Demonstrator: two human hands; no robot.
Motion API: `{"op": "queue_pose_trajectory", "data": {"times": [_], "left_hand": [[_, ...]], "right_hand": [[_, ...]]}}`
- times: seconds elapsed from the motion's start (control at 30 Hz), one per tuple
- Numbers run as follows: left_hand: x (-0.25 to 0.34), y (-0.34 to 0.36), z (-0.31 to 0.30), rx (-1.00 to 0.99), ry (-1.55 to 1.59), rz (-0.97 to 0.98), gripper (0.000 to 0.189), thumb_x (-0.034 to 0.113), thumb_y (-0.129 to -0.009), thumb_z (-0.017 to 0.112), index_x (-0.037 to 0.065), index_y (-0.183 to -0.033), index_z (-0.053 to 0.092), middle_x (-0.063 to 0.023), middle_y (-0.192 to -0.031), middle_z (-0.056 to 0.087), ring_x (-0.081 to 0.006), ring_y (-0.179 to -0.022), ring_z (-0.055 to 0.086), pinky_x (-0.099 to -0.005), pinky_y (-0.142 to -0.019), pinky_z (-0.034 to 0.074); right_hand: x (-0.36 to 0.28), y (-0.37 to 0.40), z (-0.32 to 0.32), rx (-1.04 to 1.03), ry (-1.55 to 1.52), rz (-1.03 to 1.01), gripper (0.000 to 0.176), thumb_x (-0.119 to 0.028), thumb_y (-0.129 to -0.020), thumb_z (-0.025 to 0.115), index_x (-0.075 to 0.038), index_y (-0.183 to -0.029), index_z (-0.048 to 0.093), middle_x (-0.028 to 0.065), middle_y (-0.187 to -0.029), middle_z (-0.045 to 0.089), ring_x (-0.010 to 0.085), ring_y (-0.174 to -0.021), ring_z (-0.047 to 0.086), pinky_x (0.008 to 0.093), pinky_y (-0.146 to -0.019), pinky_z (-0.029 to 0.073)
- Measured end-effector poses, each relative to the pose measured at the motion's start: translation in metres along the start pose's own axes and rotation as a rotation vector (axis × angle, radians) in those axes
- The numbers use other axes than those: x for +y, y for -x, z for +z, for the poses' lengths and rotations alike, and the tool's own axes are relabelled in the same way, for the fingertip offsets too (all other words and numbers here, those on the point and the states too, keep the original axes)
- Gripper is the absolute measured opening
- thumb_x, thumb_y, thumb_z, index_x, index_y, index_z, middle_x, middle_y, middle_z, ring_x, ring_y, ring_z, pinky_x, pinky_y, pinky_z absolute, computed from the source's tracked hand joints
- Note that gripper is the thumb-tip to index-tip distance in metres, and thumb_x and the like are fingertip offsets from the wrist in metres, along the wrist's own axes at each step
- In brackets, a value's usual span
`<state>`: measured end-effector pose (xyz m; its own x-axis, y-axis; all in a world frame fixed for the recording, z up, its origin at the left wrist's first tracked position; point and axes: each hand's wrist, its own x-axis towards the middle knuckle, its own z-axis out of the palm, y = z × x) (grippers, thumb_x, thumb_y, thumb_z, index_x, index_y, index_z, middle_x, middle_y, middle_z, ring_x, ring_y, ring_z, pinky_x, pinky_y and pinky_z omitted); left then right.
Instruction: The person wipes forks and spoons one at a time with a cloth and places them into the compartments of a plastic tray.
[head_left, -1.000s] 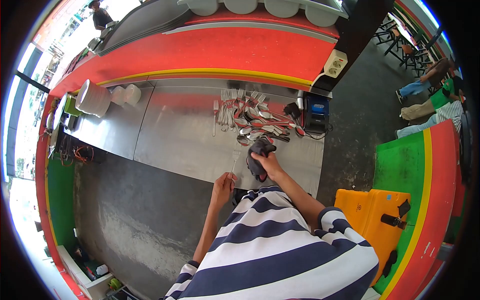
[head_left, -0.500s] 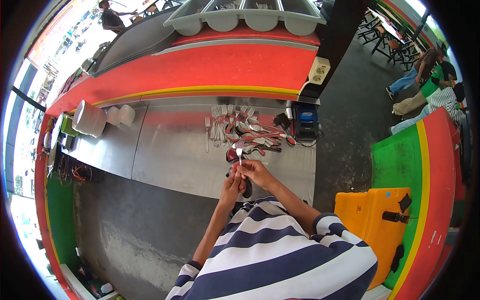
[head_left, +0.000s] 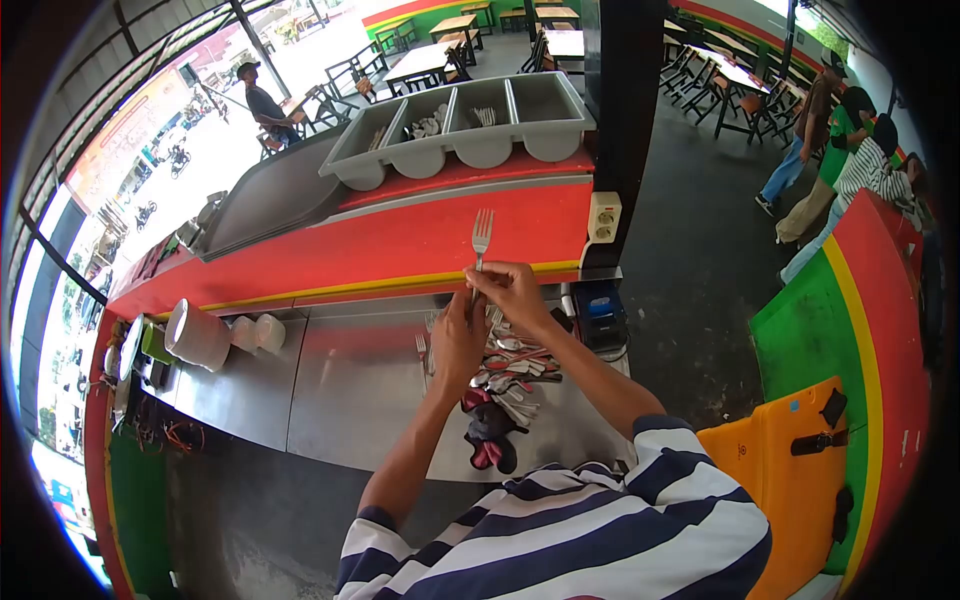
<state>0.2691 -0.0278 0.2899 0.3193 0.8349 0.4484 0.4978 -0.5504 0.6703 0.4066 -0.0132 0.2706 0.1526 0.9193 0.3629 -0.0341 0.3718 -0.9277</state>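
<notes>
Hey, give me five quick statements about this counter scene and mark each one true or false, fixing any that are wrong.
1. The fork is held with its tines up. True.
2. The cloth is in the right hand. False: the dark cloth lies on the metal counter; the right hand grips the fork.
3. The grey cutlery tray has four compartments. True.
4. The stack of white dishes stands at the right end of the counter. False: the white stack is toward the left end.
5. The left hand is at the fork's handle, below its tines. True.
</notes>
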Motion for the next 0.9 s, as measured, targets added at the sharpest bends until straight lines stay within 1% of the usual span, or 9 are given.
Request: {"op": "queue_pose_trajectory", "data": {"times": [0.1, 0.23, 0.33, 0.43, 0.53, 0.63, 0.73, 0.83, 0.9], "left_hand": [[0.002, -0.048, 0.002, 0.064, 0.003, 0.117, 0.013, 0.009, -0.096, 0.051, -0.002, -0.094, 0.057, -0.0189, -0.070, 0.063, -0.0369, -0.064, 0.064, -0.0435, -0.056, 0.046], [0.012, -0.124, -0.011, -0.102, 0.267, 0.117, 0.017, 0.008, -0.097, 0.048, -0.004, -0.097, 0.060, -0.0151, -0.076, 0.069, -0.0256, -0.065, 0.068, -0.0363, -0.059, 0.050], [0.016, -0.184, -0.012, -0.030, 0.249, 0.204, 0.018, 0.009, -0.096, 0.049, -0.003, -0.098, 0.063, -0.0140, -0.080, 0.072, -0.0210, -0.068, 0.069, -0.0338, -0.062, 0.052], [0.023, -0.238, -0.008, 0.093, 0.168, 0.324, 0.018, 0.010, -0.094, 0.053, -0.001, -0.098, 0.066, -0.0149, -0.083, 0.072, -0.0224, -0.071, 0.070, -0.0335, -0.063, 0.052], [0.026, -0.285, 0.004, 0.085, 0.175, 0.313, 0.018, 0.014, -0.093, 0.056, 0.001, -0.098, 0.068, -0.0142, -0.082, 0.072, -0.0216, -0.073, 0.071, -0.0335, -0.065, 0.051], [0.019, -0.314, 0.018, 0.082, 0.033, 0.277, 0.022, 0.019, -0.092, 0.059, 0.001, -0.099, 0.068, -0.0144, -0.083, 0.072, -0.0221, -0.075, 0.071, -0.0339, -0.067, 0.051], [0.011, -0.324, 0.030, -0.152, 0.287, 0.124, 0.026, 0.024, -0.093, 0.059, 0.001, -0.099, 0.069, -0.0176, -0.085, 0.072, -0.0246, -0.077, 0.071, -0.0347, -0.069, 0.052], [0.004, -0.338, 0.040, -0.217, 0.149, 0.081, 0.027, 0.031, -0.092, 0.059, 0.008, -0.097, 0.071, -0.0165, -0.090, 0.072, -0.0276, -0.084, 0.071, -0.0372, -0.073, 0.052], [-0.003, -0.343, 0.048, -0.171, -0.099, 0.135, 0.028, 0.038, -0.091, 0.059, 0.015, -0.100, 0.073, -0.0139, -0.094, 0.072, -0.0285, -0.089, 0.070, -0.0396, -0.077, 0.052]], "right_hand": [[-0.027, -0.042, -0.005, 0.026, -0.001, -0.098, 0.024, -0.019, -0.092, 0.067, 0.002, -0.104, 0.070, 0.0040, -0.082, 0.069, 0.0064, -0.073, 0.062, 0.0225, -0.064, 0.049], [-0.057, -0.105, -0.026, -0.027, 0.051, -0.230, 0.025, -0.020, -0.091, 0.069, 0.002, -0.101, 0.070, 0.0046, -0.082, 0.068, 0.0083, -0.067, 0.063, 0.0238, -0.061, 0.049], [-0.074, -0.158, -0.037, 0.026, 0.111, -0.368, 0.025, -0.023, -0.090, 0.069, 0.002, -0.093, 0.071, 0.0057, -0.079, 0.067, 0.0101, -0.064, 0.064, 0.0257, -0.059, 0.049], [-0.082, -0.212, -0.052, 0.112, 0.240, -0.535, 0.026, -0.024, -0.089, 0.070, 0.002, -0.092, 0.071, 0.0078, -0.081, 0.067, 0.0123, -0.066, 0.064, 0.0262, -0.059, 0.048], [-0.082, -0.253, -0.065, 0.219, 0.313, -0.677, 0.025, -0.024, -0.087, 0.071, 0.001, -0.091, 0.071, 0.0108, -0.079, 0.066, 0.0181, -0.068, 0.064, 0.0295, -0.059, 0.048], [-0.076, -0.273, -0.079, 0.240, 0.448, -0.591, 0.023, -0.023, -0.087, 0.070, 0.000, -0.089, 0.071, 0.0139, -0.075, 0.067, 0.0227, -0.068, 0.066, 0.0336, -0.061, 0.050], [-0.066, -0.278, -0.094, 0.316, 0.669, -0.219, 0.022, -0.023, -0.087, 0.068, -0.002, -0.085, 0.072, 0.0171, -0.074, 0.068, 0.0281, -0.071, 0.069, 0.0367, -0.063, 0.050], [-0.052, -0.292, -0.100, 0.414, 0.643, -0.257, 0.023, -0.026, -0.085, 0.070, -0.003, -0.082, 0.072, 0.0192, -0.074, 0.068, 0.0298, -0.076, 0.070, 0.0390, -0.066, 0.051], [-0.045, -0.297, -0.103, 0.404, 0.741, -0.171, 0.023, -0.026, -0.084, 0.072, -0.004, -0.084, 0.073, 0.0193, -0.079, 0.069, 0.0315, -0.082, 0.070, 0.0397, -0.070, 0.053]]}}
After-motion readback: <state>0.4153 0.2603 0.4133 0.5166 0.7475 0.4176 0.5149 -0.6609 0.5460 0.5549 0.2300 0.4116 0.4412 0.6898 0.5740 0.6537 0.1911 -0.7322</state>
